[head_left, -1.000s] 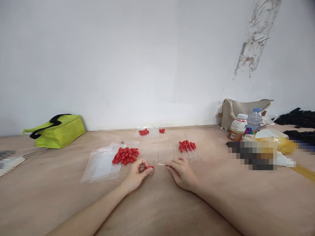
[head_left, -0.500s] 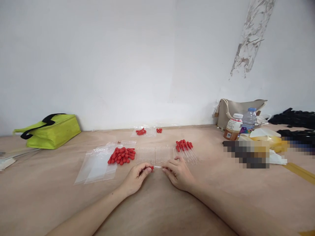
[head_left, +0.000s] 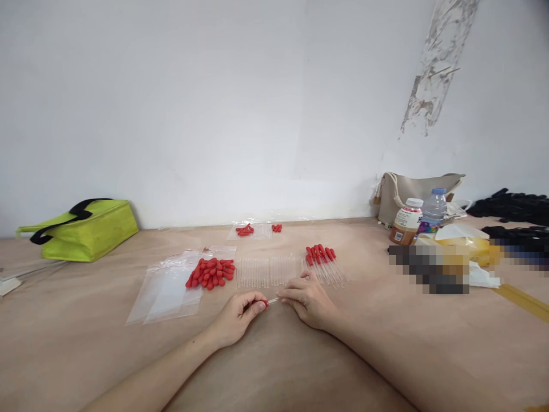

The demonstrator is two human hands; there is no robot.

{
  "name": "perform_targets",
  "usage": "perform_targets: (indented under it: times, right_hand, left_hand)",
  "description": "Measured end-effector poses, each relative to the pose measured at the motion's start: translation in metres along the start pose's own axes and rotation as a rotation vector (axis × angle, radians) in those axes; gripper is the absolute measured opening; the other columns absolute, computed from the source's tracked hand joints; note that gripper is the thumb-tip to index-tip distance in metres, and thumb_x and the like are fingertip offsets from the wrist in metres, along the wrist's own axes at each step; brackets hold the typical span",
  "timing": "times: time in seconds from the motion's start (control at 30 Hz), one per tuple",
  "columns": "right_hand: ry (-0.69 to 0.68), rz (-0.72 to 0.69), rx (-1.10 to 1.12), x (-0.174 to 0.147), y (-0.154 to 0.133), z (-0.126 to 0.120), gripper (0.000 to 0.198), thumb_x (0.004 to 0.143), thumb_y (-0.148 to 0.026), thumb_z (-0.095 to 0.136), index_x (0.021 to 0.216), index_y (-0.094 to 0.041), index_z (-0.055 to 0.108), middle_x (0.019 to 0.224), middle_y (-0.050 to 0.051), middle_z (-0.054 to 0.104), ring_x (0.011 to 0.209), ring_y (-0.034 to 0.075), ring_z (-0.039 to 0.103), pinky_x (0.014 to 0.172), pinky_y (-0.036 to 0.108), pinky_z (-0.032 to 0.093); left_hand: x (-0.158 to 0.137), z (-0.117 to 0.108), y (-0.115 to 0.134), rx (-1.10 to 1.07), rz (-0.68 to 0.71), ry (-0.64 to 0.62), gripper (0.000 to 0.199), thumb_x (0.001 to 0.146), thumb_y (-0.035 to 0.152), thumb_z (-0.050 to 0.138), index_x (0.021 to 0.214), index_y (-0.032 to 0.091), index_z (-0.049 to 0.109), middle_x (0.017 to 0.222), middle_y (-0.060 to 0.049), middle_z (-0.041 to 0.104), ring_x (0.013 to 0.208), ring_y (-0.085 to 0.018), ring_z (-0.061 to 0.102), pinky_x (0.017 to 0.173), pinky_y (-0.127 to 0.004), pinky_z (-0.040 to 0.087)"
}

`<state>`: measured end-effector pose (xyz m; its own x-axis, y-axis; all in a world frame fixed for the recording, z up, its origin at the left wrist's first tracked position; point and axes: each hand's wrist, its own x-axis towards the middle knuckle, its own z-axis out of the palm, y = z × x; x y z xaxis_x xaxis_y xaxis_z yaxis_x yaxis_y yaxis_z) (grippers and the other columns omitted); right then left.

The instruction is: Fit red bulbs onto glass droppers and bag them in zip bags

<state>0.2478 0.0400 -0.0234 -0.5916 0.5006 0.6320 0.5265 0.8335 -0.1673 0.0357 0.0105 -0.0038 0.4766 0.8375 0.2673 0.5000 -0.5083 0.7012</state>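
My left hand (head_left: 243, 313) is closed on a red rubber bulb (head_left: 266, 303), with only its end showing past the fingertips. A thin clear glass tube (head_left: 273, 300) runs from the bulb to my right hand (head_left: 309, 302), which pinches its other end. Just beyond my hands lies a row of clear glass tubes (head_left: 268, 272). Left of the row is a heap of loose red bulbs (head_left: 211, 273). On its right rest several droppers (head_left: 319, 257), glass tubes with red bulbs on them.
Clear plastic bags (head_left: 167, 294) lie under and beside the heap. A smaller group of red pieces (head_left: 245, 230) lies near the wall. A lime-green bag (head_left: 92, 232) stands at left; a drink bottle (head_left: 405, 222), a water bottle (head_left: 434, 207) and a beige bag (head_left: 388, 191) stand at right.
My left hand has shifted slightly down and the bulb with it. The visible length of tube between my hands is shorter and now slants.
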Motion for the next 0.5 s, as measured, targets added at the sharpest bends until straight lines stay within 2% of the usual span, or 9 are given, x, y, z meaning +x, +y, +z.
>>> perform_targets:
  times: [0.13, 0.3, 0.5]
  right_hand:
    - [0.000, -0.036, -0.067, 0.002, 0.001, -0.001, 0.024, 0.081, -0.013, 0.044, 0.092, -0.025, 0.061, 0.081, 0.000, 0.065, 0.072, 0.010, 0.054, 0.078, 0.033, 0.021]
    - [-0.001, -0.040, -0.145, 0.003, -0.007, -0.005, 0.020, 0.081, -0.013, 0.043, 0.085, -0.022, 0.061, 0.073, 0.000, 0.062, 0.067, 0.009, 0.051, 0.069, 0.030, 0.020]
    - [-0.030, -0.013, -0.117, 0.000, -0.014, -0.003, 0.018, 0.081, -0.017, 0.042, 0.073, -0.018, 0.058, 0.067, 0.000, 0.058, 0.061, 0.009, 0.046, 0.065, 0.030, 0.019]
  left_hand:
    - [0.000, 0.001, 0.000, 0.019, 0.000, 0.011, 0.025, 0.087, 0.032, 0.040, 0.075, 0.017, 0.057, 0.069, 0.000, 0.055, 0.068, -0.014, 0.050, 0.063, -0.022, 0.039]
    - [0.000, 0.002, -0.004, 0.049, -0.026, 0.054, 0.023, 0.084, 0.032, 0.045, 0.074, 0.017, 0.059, 0.070, 0.000, 0.058, 0.068, -0.015, 0.052, 0.062, -0.023, 0.039]
    - [-0.003, 0.002, 0.003, 0.159, -0.004, 0.086, 0.022, 0.083, 0.033, 0.047, 0.074, 0.019, 0.061, 0.069, -0.001, 0.059, 0.066, -0.015, 0.052, 0.060, -0.023, 0.039]
